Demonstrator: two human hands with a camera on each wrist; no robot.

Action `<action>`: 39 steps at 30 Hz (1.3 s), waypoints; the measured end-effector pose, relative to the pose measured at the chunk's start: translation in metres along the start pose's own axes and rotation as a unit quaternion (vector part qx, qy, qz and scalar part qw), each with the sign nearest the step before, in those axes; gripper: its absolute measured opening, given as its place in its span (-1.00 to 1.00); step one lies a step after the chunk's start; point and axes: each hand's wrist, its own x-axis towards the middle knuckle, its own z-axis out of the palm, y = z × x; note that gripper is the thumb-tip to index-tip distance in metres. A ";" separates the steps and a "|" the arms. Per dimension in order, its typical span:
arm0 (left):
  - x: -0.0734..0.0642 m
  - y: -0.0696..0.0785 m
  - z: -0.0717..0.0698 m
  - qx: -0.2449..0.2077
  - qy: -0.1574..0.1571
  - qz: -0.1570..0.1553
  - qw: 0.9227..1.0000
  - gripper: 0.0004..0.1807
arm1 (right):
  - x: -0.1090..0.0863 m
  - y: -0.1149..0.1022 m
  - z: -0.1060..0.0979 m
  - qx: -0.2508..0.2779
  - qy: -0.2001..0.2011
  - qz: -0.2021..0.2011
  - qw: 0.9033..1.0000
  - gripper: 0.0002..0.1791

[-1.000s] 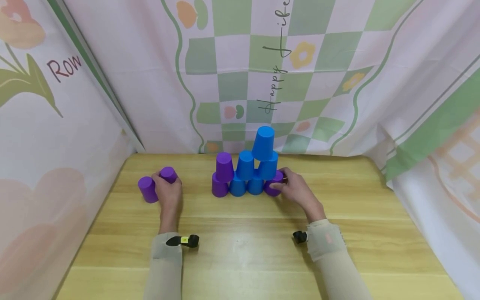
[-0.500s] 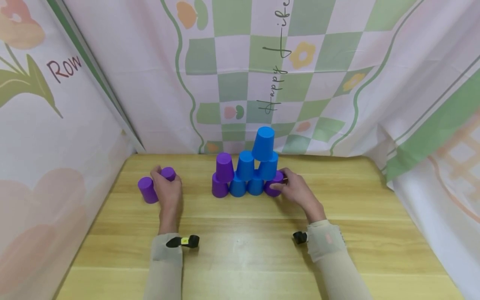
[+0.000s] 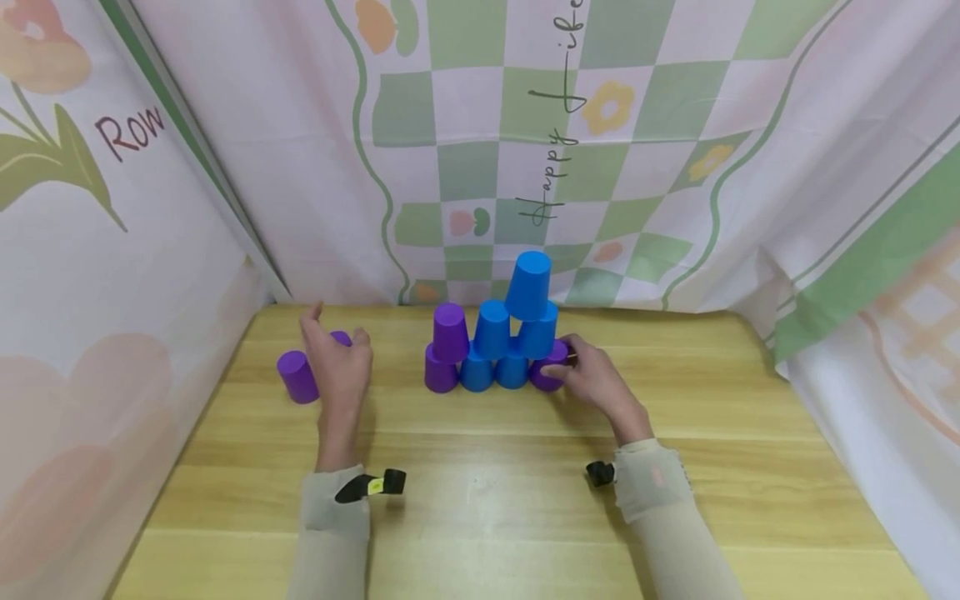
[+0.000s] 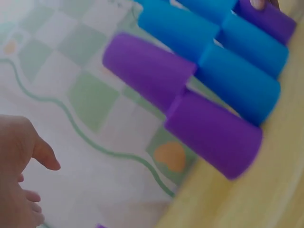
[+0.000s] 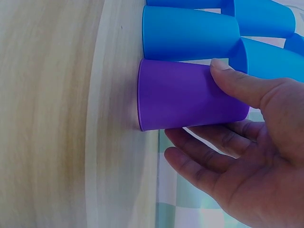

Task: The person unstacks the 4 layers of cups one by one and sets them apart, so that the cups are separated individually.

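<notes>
fingers of my right hand curl about the purple end cup — thumb laid on its side, the others bent round beyond — and it stands mouth-down on the table. just past my thumb, a second-row blue cup seems to bear partly on it, with the top blue cup higher up, so i'd judge a slight touch is plenty. these look like thin plastic: light, smooth, a bit slippery, stiff yet likely to give under a hard squeeze. my left hand has its fingers spread, holding nothing; one loose purple cup stands left of them, a half-hidden purple cup just beyond. i'd pinch either halfway down its sides, thumb opposite fingers, where the flare below should keep it from sliding out.
</notes>
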 end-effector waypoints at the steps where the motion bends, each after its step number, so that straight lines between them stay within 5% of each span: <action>1: -0.001 0.006 0.001 -0.005 -0.005 0.003 1.000 -0.22 | 0.000 0.000 0.000 0.002 0.001 0.001 1.000 -0.37; 7: -0.014 0.041 0.011 -0.014 -0.042 0.025 0.999 -0.24 | 0.000 0.000 0.000 0.007 0.001 0.005 1.000 -0.37; 12: -0.024 0.061 0.022 -0.052 -0.053 0.095 0.993 -0.32 | 0.001 0.001 0.000 0.007 -0.002 0.005 1.000 -0.36; 16: -0.028 0.069 0.034 -0.079 -0.083 0.144 0.983 -0.36 | 0.001 0.001 -0.001 0.003 -0.002 0.007 1.000 -0.35; 21: -0.033 0.076 0.050 -0.108 -0.149 0.163 0.969 -0.32 | 0.000 -0.002 -0.002 0.002 -0.002 0.004 1.000 -0.35; 29: -0.038 0.082 0.083 -0.076 -0.209 0.212 0.952 -0.25 | 0.001 0.000 -0.002 -0.002 -0.001 0.005 1.000 -0.34; 33: -0.039 0.086 0.095 -0.054 -0.233 0.212 0.948 -0.23 | 0.001 0.001 -0.002 -0.002 0.002 0.001 1.000 -0.34; 39: -0.043 0.090 0.108 -0.019 -0.267 0.166 0.949 -0.20 | 0.001 0.002 -0.002 0.001 -0.001 0.005 1.000 -0.34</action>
